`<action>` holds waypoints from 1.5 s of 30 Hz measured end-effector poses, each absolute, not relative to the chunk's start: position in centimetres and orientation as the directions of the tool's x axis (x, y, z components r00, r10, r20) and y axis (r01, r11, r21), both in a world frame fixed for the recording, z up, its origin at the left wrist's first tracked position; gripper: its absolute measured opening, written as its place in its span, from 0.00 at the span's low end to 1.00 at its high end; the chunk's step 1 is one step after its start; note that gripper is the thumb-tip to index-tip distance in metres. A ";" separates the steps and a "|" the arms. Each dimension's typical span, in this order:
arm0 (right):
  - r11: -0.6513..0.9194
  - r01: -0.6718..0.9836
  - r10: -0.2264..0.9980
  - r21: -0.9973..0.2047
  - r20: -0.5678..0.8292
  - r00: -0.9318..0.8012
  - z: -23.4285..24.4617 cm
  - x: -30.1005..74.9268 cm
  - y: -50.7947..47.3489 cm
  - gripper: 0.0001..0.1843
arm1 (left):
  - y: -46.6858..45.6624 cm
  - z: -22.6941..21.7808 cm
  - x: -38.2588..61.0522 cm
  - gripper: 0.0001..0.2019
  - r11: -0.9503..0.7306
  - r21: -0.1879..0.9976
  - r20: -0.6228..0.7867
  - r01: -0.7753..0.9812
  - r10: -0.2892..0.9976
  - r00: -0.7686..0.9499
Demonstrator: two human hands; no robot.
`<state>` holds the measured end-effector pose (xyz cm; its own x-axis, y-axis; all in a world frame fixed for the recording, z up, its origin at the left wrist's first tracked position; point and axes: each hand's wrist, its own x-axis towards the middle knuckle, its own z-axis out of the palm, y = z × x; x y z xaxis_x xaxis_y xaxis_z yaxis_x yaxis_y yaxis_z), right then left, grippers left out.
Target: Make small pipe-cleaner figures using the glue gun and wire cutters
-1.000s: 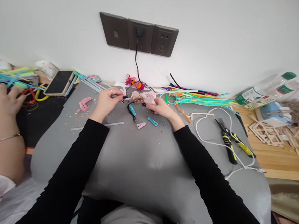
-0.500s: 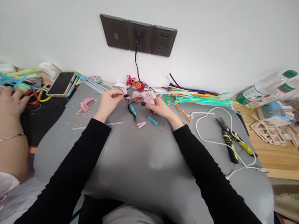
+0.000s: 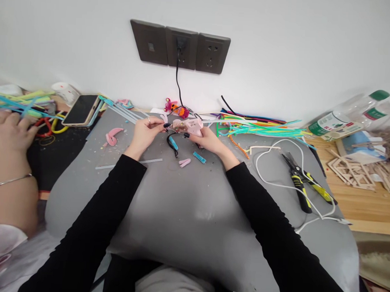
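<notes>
At far left, a co-worker's hand (image 3: 11, 132) rests with fingers spread beside a pile of pipe cleaners (image 3: 30, 100); one phone (image 3: 82, 109) lies to its right. Next, on the grey mat (image 3: 193, 233) over the desk (image 3: 362, 200), is one curled pink piece (image 3: 113, 136).

The person's left hand (image 3: 146, 134) pinches thumb and forefinger nearly together; whatever is between the tips is too small to tell. Those tips meet the left end of one pale pink object (image 3: 193, 126) — it sits between both hands, near the wall. Below it lie two blue clips, the left one (image 3: 173, 143) against a black curved piece (image 3: 175, 152) and the right one (image 3: 199, 157) apart, with one pink clip (image 3: 184, 163) between.

The right hand (image 3: 210, 140) has its fingers closed around the object's right end. Farther right come a bundle of coloured pipe cleaners (image 3: 264, 129), too many to count, one white cable (image 3: 271, 184) crossing one pair of pliers (image 3: 299, 180) — jaws parted — and a heap of wooden sticks (image 3: 352, 171).
</notes>
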<state>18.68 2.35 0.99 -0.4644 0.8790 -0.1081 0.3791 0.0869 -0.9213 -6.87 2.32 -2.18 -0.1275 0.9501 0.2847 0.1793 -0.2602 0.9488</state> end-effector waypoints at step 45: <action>0.175 0.385 0.884 -0.906 -0.027 -0.466 0.6 18.4 2.2 0.19 | 2.3 -2.5 -6.1 0.21 -0.264 0.961 0.273 0.085 0.954 -0.121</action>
